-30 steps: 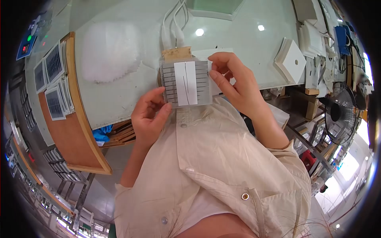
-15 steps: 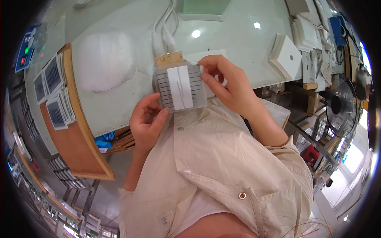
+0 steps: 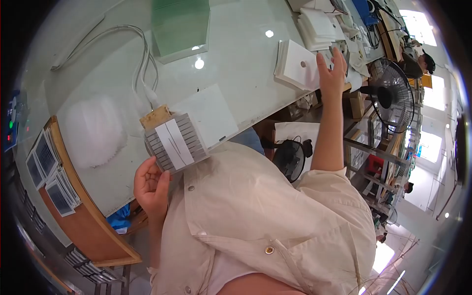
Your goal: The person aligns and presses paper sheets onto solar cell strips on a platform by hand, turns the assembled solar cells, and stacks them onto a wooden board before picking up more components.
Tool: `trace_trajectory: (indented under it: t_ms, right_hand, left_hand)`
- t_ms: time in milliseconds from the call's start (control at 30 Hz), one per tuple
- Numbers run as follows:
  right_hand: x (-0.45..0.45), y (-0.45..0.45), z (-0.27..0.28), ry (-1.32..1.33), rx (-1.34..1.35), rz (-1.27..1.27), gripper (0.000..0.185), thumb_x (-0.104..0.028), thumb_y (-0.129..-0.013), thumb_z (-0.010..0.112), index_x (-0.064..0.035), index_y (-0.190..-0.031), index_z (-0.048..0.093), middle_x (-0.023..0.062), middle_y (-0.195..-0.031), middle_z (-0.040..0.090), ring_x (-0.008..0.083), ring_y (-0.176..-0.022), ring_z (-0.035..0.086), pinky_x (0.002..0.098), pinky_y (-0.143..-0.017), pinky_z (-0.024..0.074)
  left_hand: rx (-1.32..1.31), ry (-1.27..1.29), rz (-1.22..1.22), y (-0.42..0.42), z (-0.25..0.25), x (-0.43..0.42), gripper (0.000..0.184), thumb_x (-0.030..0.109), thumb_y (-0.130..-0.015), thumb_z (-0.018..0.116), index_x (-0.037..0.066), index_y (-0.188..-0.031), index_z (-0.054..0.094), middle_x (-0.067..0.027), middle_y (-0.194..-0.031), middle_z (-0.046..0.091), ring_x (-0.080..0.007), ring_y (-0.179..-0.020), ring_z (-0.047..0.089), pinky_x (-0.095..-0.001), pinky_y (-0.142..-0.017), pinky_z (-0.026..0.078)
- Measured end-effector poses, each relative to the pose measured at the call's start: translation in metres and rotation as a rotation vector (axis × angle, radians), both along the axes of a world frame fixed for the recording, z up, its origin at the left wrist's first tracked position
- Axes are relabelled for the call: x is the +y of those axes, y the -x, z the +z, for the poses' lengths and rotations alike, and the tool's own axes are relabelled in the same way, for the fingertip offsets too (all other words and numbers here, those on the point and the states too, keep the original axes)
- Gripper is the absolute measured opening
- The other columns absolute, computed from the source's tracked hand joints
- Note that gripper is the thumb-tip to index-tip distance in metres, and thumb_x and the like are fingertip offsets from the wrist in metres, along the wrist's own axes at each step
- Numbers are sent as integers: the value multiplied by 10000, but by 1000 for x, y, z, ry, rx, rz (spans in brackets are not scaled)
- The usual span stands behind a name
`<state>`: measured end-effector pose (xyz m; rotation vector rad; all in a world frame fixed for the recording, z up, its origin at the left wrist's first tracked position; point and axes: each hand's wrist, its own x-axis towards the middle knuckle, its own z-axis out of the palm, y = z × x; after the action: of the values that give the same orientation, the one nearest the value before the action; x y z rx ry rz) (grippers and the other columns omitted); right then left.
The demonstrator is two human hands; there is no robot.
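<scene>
The white strip [image 3: 173,142] already lies across the striped panel [image 3: 193,139], left hand [image 3: 152,191] at its edge, grip unclear, right hand [image 3: 332,77] spread, empty, by ungrasped white cards [image 3: 294,61].

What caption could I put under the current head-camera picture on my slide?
Left hand at the edge of a striped panel; right hand, open, near stacked white pieces.

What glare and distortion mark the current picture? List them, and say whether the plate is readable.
Head view: two bright reflections on the table; head view, right: washed-out windows; head view, left: the board bows; head view, corners: black; head view, centre-left: stripes on the plate readable.
</scene>
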<state>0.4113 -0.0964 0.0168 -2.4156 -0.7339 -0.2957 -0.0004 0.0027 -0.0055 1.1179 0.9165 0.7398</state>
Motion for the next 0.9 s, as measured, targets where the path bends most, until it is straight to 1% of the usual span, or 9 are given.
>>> trace_trajectory:
  t_ms: [100,200,267,367,467,533,667,800,900]
  right_hand:
    - [-22,-31,-22,357,-47,94,491,-349,-822,569,-45,-1201,491,164,-1296,393,270,-1152,418,355,-940,341]
    - [-19,-21,-12,357,8,161,445,-369,-829,552,-70,-1157,538,159,-1303,401,301,-1218,355,360,-987,282]
    - [-16,-11,-8,347,-79,169,387,-359,-817,568,-107,-1110,580,138,-1246,463,287,-1191,384,353,-971,297]
    - [-9,8,3,542,-645,125,290,-271,-785,615,-121,-1033,618,85,-1136,547,254,-1051,507,348,-840,399]
    - [-13,5,20,268,-600,307,216,-149,-762,645,-108,-974,637,90,-984,608,228,-881,581,318,-746,442]
    - [-2,33,39,65,-409,252,155,-38,-762,636,-52,-916,639,82,-832,620,167,-733,582,258,-653,453]
    - [21,104,77,-427,226,526,96,49,-806,561,59,-894,601,54,-804,580,64,-637,486,168,-523,388]
    - [34,112,71,-429,546,698,139,35,-823,545,61,-953,587,56,-871,577,57,-697,472,168,-604,365]
    - [29,58,53,-434,667,512,151,9,-830,547,56,-970,583,39,-874,581,43,-701,477,155,-594,347]
  left_hand:
    - [-13,13,1,-1,1,0,385,-89,-778,531,-48,-1152,449,-63,-849,532,-97,-725,513,-228,-655,474]
    - [-27,7,-1,0,0,0,387,-82,-782,526,-46,-1159,444,-66,-858,533,-103,-739,512,-238,-665,478]
    - [-29,-2,-6,1,1,0,389,-80,-783,524,-44,-1162,441,-65,-861,530,-105,-742,510,-242,-670,478]
    - [-35,11,1,-1,2,0,405,-83,-781,523,-32,-1174,436,-60,-856,517,-104,-735,504,-242,-675,476]
    - [-8,8,12,1,1,0,413,-81,-783,524,-15,-1181,437,-51,-840,498,-100,-718,497,-232,-655,469]
    - [-90,-21,-11,1,-3,0,398,-73,-789,525,-1,-1170,432,-42,-816,477,-95,-703,489,-223,-633,459]
    - [-143,-15,83,0,-3,-3,337,-62,-796,524,4,-1113,432,-38,-802,463,-93,-679,488,-213,-602,443]
    - [-168,85,147,3,-3,-4,242,-35,-818,504,16,-1043,430,-40,-794,460,-108,-651,496,-220,-586,430]
    - [-220,114,162,4,-5,-4,214,-23,-830,487,17,-1033,433,-46,-808,464,-122,-647,501,-235,-587,430]
